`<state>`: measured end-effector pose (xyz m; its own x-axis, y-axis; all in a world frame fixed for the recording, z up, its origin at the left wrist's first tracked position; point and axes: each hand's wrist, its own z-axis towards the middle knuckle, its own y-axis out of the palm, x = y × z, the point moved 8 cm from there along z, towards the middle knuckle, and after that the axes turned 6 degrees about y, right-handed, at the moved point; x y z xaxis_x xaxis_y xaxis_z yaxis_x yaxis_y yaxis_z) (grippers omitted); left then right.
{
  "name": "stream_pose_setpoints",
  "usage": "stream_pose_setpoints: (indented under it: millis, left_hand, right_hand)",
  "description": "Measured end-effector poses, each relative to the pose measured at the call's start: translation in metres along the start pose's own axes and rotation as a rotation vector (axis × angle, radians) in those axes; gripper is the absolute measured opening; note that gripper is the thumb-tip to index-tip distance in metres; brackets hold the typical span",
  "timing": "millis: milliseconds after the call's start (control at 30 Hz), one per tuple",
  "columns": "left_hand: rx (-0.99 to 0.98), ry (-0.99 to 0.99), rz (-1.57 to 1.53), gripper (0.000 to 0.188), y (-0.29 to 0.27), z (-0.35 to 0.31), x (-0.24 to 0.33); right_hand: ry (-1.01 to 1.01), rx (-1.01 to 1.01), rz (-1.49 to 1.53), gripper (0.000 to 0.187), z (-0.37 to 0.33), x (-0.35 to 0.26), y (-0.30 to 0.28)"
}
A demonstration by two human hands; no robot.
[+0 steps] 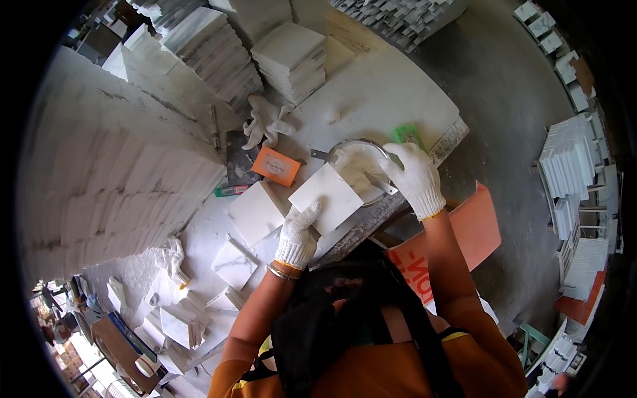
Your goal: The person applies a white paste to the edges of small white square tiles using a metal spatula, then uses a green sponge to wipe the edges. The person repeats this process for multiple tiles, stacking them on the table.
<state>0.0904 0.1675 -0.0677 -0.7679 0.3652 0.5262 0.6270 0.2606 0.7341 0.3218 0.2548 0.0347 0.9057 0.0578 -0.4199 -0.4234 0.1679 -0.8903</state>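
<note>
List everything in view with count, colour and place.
Held square marble tile: one, white, centre
Round metal bowl: one, silver, upper right of tile
Powdery heap: one, white, inside bowl
Flat metal strip ends: two, grey, at bowl's opposite sides
Rectangular box: one, orange, left of bowl
Small block: one, green, upper right of bowl
Crumpled fabric pieces: at least two, white, left of tile
Marble tile stacks: many, white, upper left, right edge
Loose marble tiles: several, white, lower left
Curved sheet: one, orange, right of centre
Broad worktable: one, pale, middle
Left gloved hand: one, white, gripping tile
Right gloved hand: one, white, at bowl's right
Sleeves: two, orange, lower edge
</note>
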Motion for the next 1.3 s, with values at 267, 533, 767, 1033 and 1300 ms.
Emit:
stream_pose_setpoints:
  millis: [267, 533, 767, 1033, 1300]
  left_hand:
    - [0.029, 0.024, 0.017, 0.047, -0.004, -0.007, 0.003]
    - [0.012, 0.022, 0.082, 0.050, -0.002, -0.008, 0.012]
    - [0.000, 0.057, 0.049, 0.050, -0.006, -0.011, 0.015]
    - [-0.032, 0.052, 0.070, 0.051, -0.022, -0.010, 0.009]
    - [-0.067, 0.049, 0.045, 0.049, -0.007, -0.037, 0.016]
  right_hand:
    - [-0.116, -0.008, 0.181, 0.044, 0.069, -0.043, 0.028]
    - [-0.023, -0.239, -0.001, 0.036, 0.131, -0.020, 0.138]
    - [-0.023, -0.149, 0.308, 0.034, 0.117, -0.039, 0.102]
    - [0.018, -0.130, 0.599, 0.048, 0.026, -0.024, 0.024]
    - [-0.022, -0.069, 0.716, 0.053, -0.048, -0.020, -0.007]
